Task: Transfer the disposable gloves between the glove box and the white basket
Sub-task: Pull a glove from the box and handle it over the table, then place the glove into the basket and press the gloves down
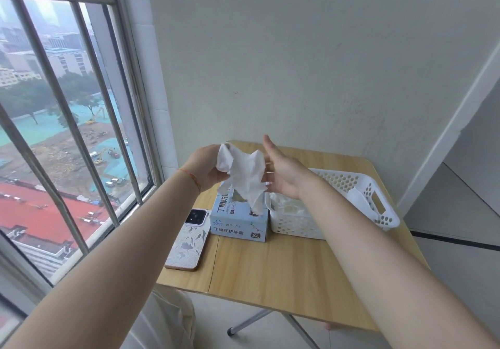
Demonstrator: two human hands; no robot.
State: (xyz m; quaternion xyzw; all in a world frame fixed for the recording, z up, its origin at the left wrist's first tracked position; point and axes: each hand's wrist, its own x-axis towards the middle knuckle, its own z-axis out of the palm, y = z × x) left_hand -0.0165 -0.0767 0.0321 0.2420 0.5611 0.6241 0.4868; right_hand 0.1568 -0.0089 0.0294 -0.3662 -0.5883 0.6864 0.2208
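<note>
**Glove held aloft above the box**

Both bare forearms reach in from the bottom corners, elbows cut off by the frame edge. The left hand (206, 167) has its grip curled round one bunched end of a crumpled white disposable glove (243, 174); its fingertips are buried behind the material and can't be made out. The right hand (281, 169) stands open, palm facing the glove, fingers straight and spread wide, fingertips just at the glove's far edge — whether they actually touch is hard to tell.

The glove hangs in the air over the pale blue cardboard glove box (239, 220), its long axis running from upper left down to lower right, the loose end dangling toward the box top and hiding the opening there. The box front reads "XL" on a dark tab, with Chinese characters above it; the small logo text is too fine to read.

Just right of the box, touching or nearly so, sits the white perforated plastic basket (378, 202), partly blocked by the right wrist. More pale gloves (286, 205) lie inside, their count unclear.

Left of the box, a phone in a white floral case (188, 240) lies face down on the light wooden folding surface (284, 275).
</note>
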